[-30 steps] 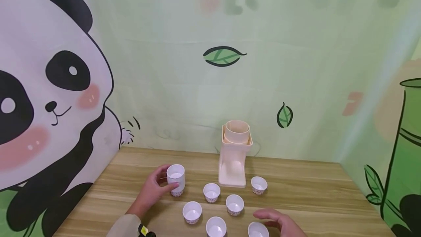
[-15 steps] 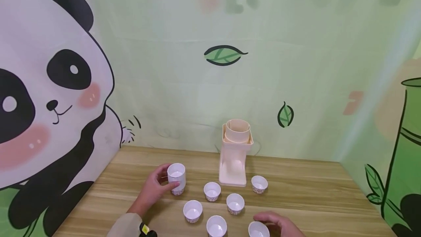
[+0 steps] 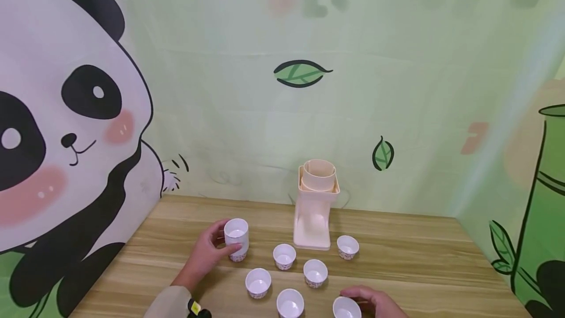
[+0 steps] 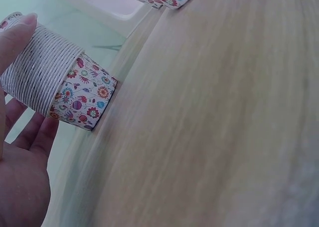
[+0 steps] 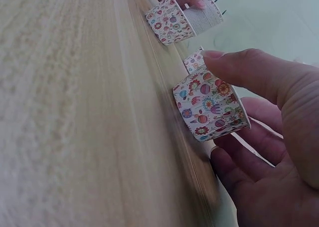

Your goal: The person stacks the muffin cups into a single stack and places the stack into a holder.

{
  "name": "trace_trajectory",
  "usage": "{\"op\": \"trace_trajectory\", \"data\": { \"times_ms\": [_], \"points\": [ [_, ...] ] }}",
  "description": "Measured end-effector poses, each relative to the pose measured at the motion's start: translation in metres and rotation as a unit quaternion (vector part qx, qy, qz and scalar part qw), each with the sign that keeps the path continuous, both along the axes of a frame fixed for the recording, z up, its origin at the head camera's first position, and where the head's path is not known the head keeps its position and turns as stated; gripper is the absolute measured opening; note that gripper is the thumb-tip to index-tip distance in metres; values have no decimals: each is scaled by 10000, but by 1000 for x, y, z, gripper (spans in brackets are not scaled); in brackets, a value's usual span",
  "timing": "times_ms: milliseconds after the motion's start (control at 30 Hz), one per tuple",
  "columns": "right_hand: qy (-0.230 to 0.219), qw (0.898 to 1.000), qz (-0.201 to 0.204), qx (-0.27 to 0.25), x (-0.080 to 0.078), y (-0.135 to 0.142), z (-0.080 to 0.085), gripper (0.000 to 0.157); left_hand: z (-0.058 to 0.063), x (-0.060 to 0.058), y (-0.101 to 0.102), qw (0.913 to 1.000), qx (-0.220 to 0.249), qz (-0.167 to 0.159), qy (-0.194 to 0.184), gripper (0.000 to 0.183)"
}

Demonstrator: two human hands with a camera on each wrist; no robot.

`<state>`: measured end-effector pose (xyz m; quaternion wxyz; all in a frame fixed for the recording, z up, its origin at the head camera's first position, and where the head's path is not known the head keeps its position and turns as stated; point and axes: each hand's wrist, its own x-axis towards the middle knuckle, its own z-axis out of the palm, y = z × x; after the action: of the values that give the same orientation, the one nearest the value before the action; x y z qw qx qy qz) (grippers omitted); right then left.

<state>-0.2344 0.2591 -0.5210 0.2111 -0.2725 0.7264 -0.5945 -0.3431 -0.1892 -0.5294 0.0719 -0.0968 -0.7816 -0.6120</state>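
My left hand point(image 3: 211, 249) grips an upright stack of nested paper cups point(image 3: 236, 229) at the table's left, thumb on the near side. In the left wrist view the stack point(image 4: 42, 62) shows many tight white rims above a floral-printed bottom cup. At the front right, my right hand point(image 3: 372, 301) holds a single paper cup point(image 3: 346, 308) that stands on the table. The right wrist view has the thumb on one side of this floral cup point(image 5: 209, 105) and curled fingers on the other; their contact is partly hidden.
Between the hands stand several single paper cups, including a near cup point(image 3: 290, 303), a middle cup point(image 3: 315, 274) and a far-right cup point(image 3: 347, 247). Behind them is a pale pink dispenser-like stand point(image 3: 312, 220) with a round holder on top. A printed cloth backdrop point(image 3: 238, 112) borders the wooden table point(image 3: 415, 254).
My right hand's fingers have drawn slightly closer around the front-right cup. My left hand and its stack stay in place, and the other cups have not moved.
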Motion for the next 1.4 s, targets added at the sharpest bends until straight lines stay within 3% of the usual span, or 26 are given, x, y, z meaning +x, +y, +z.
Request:
{"op": "trace_trajectory", "data": {
  "times_ms": [433,700,833,1000,1200,1400],
  "points": [
    [34,10000,-16,32,-1,0,0,73,1,1,1,10000,14,39,8,69],
    [205,9987,-289,359,-1,-6,8,73,1,2,1,9999,10,101,11,68],
    [-46,9990,-432,48,1,-12,11,75,1,3,2,9999,28,140,-1,67],
    [129,9987,-440,-228,1,-19,14,75,2,4,2,9999,64,127,-79,68],
    [6,9962,-854,163,2,-31,27,74,1,3,1,9998,84,96,-139,66],
    [465,9940,-966,234,3,-42,40,70,1,2,1,9999,19,76,-150,67]
  ]
}}
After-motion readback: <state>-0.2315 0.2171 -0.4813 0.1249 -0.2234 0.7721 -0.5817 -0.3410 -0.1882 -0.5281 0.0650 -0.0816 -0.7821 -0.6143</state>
